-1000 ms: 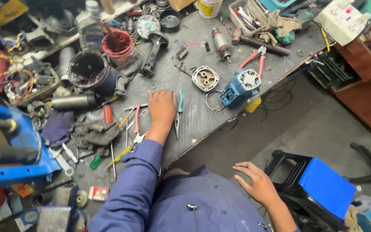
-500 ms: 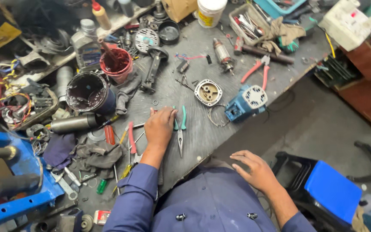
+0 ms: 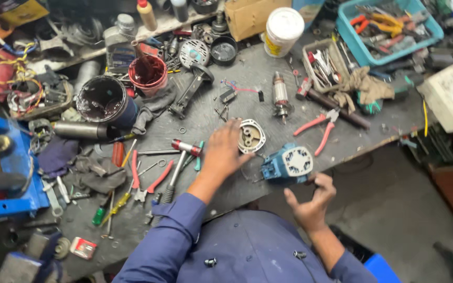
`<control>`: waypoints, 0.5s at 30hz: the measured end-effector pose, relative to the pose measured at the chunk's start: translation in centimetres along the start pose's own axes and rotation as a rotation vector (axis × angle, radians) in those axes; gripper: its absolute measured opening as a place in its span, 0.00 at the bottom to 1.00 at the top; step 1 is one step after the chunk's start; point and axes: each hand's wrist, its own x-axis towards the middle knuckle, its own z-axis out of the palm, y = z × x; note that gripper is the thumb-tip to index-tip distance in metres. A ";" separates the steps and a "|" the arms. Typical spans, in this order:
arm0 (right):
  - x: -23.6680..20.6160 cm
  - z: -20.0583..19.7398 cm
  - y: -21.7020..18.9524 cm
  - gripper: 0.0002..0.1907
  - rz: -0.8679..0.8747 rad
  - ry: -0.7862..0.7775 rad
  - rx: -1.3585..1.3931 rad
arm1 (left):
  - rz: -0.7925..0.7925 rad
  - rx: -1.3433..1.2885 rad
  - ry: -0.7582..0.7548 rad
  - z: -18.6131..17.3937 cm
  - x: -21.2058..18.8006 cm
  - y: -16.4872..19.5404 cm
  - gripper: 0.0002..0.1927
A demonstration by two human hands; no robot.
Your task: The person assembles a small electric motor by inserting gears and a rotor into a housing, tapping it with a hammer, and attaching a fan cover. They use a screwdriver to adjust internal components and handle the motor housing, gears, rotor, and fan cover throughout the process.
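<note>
On the grey bench (image 3: 268, 78), near its front edge, lies the blue housing (image 3: 285, 165), a blocky motor shell with a pale round face that has several dark openings. It rests on its side, between the two hands. Just left of it sits a round metal cover (image 3: 251, 137), silver, with holes in the middle. The left hand (image 3: 221, 152) lies flat on the bench with fingers spread, the fingertips touching the edge of the cover; it grasps nothing. The right hand (image 3: 310, 202) is below the bench edge, open and loose, the fingers curved upward close under the housing but apart from it, holding nothing. Pink pliers (image 3: 321, 128) lie to the right of the housing, and an armature (image 3: 280, 97) stands further back. A red screwdriver (image 3: 176, 167) lies left of the left hand.
</note>
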 end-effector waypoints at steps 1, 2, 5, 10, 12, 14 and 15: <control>0.4 -0.4 0.8 0.42 -0.062 -0.020 0.044 | -0.033 0.049 -0.034 0.9 0.8 0.8 0.57; 0.9 -0.9 1.5 0.41 -0.119 -0.029 0.078 | -0.068 0.096 -0.071 1.7 1.6 1.4 0.58; 1.1 -2.6 3.5 0.38 -0.251 -0.062 0.183 | -0.149 0.170 -0.099 3.6 2.6 2.5 0.61; 1.7 -3.6 5.7 0.37 -0.424 -0.142 0.480 | -0.255 0.124 -0.053 4.8 3.1 3.0 0.60; 2.2 -3.5 6.2 0.33 -0.542 -0.266 0.495 | -0.276 0.072 0.006 4.7 3.0 3.1 0.61; 2.9 -3.3 6.5 0.28 -0.604 -0.441 0.523 | -0.290 -0.023 0.165 3.9 2.3 3.1 0.61; 3.1 -3.0 6.4 0.25 -0.602 -0.555 0.549 | -0.294 -0.067 0.240 3.2 1.6 3.0 0.61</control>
